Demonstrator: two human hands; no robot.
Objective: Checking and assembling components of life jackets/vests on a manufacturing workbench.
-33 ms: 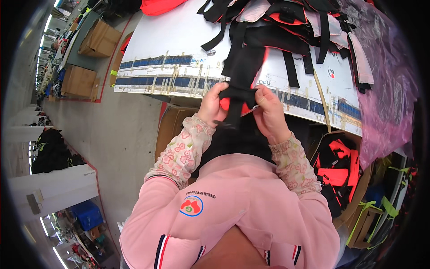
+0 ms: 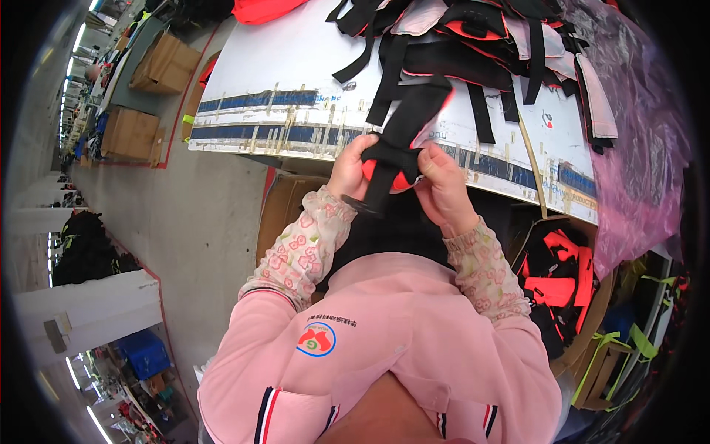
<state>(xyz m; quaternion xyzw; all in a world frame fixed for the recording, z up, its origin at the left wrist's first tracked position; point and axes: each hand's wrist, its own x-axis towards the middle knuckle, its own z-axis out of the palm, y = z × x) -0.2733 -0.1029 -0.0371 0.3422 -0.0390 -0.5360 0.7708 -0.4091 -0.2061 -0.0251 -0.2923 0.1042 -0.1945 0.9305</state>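
Just past the table's near edge, my left hand (image 2: 347,170) and my right hand (image 2: 445,186) hold one black fabric piece with red edging and several straps (image 2: 418,111). Thumbs and fingers of both hands pinch a black band across its near part, one hand at each side. Below the band, a red patch of the piece shows between the hands. A black strap end hangs down from it toward my lap. The far part of the piece rises at a slant over the table. My fingertips underneath are hidden.
On the white table (image 2: 274,66) lies a heap of similar black, red and pale pieces (image 2: 473,55). Pink plastic sheeting (image 2: 629,148) drapes the right side. At lower right, a box holds red and black pieces (image 2: 558,285). Cardboard boxes (image 2: 164,65) stand at far left.
The far end of the black fabric piece has swung to the right and now slants. Its hanging strap end has shifted slightly left. Both hands keep their hold and have barely moved.
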